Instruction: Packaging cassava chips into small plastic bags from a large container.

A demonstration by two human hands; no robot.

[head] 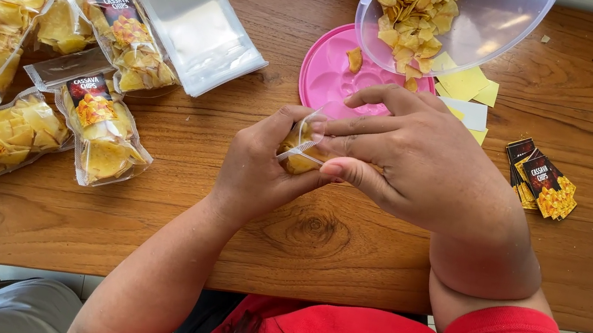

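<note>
Both hands meet just below the pink lid (326,74). The left hand (256,172) and the right hand (404,157) pinch with closed fingers a small clear bag of chips (297,152) between them.

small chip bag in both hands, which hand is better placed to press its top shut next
Probably the right hand: its fingers lie across the top of the small chip bag, thumb at the bag's open edge. The left hand cups the bag from below, so it seems better suited to steadying.
</note>
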